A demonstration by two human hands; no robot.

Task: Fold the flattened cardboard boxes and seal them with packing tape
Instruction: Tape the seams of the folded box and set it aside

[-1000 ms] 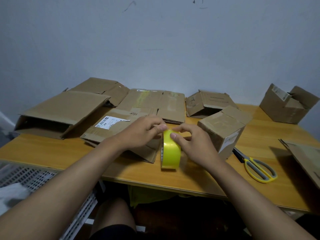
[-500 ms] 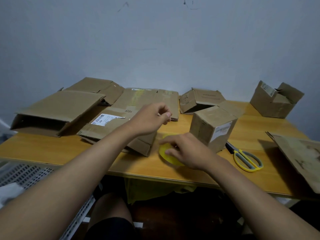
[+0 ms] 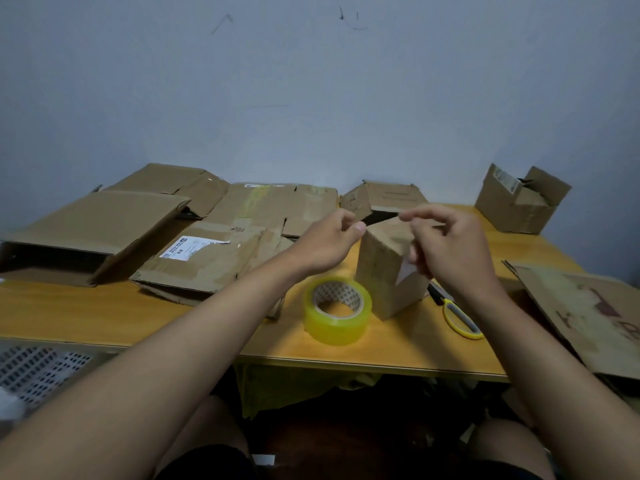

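Sealing looks under way: flattened boxes lie left; left hand and right hand, apart, pinch over the folded box, whether on tape I cannot tell; tape roll lies flat just beside it; next, press the strip down.

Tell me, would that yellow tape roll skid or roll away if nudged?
Probably neither. The tape roll lies flat on its side on the table, so it should slide rather than roll. Its hollow core suggests it is fairly light.
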